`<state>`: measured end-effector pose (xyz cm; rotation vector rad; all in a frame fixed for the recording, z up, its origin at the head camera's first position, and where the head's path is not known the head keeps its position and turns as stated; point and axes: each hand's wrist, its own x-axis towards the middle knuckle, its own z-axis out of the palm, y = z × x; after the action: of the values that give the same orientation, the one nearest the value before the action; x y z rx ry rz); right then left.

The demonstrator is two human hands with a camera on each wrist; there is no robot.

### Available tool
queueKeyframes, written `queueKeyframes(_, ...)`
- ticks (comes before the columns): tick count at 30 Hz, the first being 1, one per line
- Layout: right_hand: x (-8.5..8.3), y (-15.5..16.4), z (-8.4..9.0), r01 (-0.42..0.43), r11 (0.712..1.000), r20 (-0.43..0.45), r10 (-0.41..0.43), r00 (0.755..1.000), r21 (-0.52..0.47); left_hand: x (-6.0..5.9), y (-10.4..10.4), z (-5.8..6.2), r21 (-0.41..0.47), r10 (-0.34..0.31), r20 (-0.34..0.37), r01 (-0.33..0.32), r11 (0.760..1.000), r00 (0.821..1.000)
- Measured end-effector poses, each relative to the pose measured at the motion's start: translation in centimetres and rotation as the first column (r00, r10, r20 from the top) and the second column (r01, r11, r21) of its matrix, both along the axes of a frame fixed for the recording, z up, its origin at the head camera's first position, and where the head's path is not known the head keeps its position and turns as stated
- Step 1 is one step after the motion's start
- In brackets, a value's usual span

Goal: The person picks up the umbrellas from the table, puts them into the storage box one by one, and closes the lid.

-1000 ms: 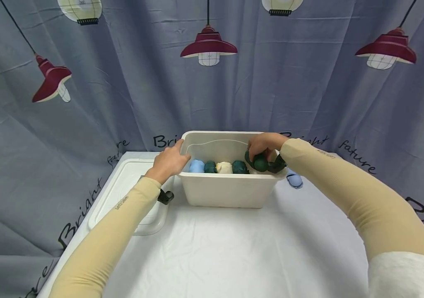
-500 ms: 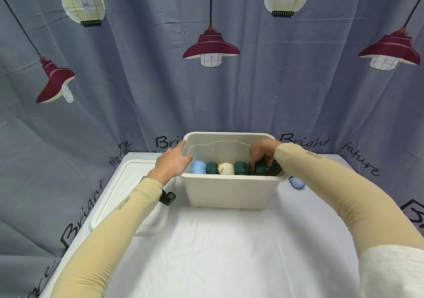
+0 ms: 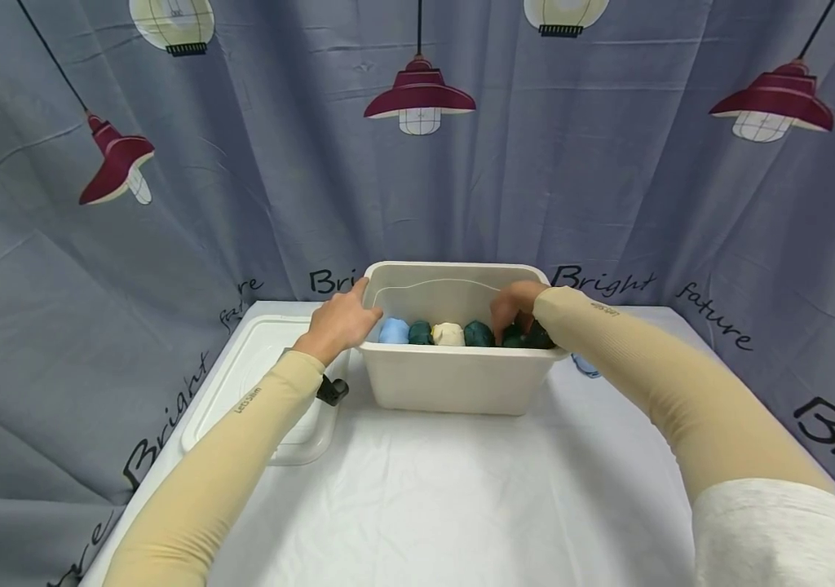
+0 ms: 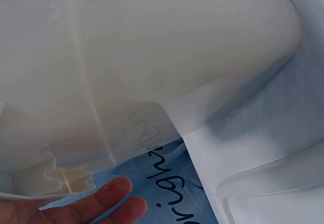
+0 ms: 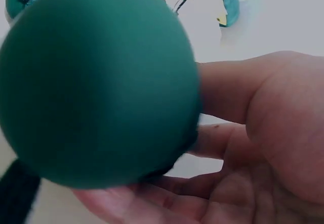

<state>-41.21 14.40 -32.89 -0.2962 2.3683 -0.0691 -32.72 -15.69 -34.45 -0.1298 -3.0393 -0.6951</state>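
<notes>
A white plastic bin point(image 3: 454, 379) stands at the back of the table. Inside it lies a row of rolled bundles: light blue point(image 3: 393, 331), dark teal point(image 3: 421, 333), cream point(image 3: 449, 333) and another dark teal point(image 3: 478, 333). My right hand point(image 3: 516, 306) is down inside the bin's right end and grips a dark green round bundle point(image 3: 514, 337). That bundle point(image 5: 96, 82) fills the right wrist view, held between thumb and fingers point(image 5: 238, 143). My left hand point(image 3: 340, 322) holds the bin's left rim, thumb on top. Its fingers point(image 4: 101, 203) lie against the outer wall point(image 4: 152, 57).
The bin's clear lid point(image 3: 263, 383) lies flat on the white tablecloth to the left. A small light blue item point(image 3: 585, 365) sits right of the bin, partly hidden by my forearm. A grey curtain with a lamp print hangs close behind the table.
My right hand has carried the dark green bundle from above the bin's right rim down into the bin. The left hand has stayed on the left rim.
</notes>
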Motion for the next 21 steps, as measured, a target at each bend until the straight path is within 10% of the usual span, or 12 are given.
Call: queueKeyframes(21,-0.8,0.4,0.4,-0.052,0.999,0.057,0.052,0.997,0.000,0.0,0.0,-0.1,-0.036,-0.019,-0.017,0.019,0.999,1.000)
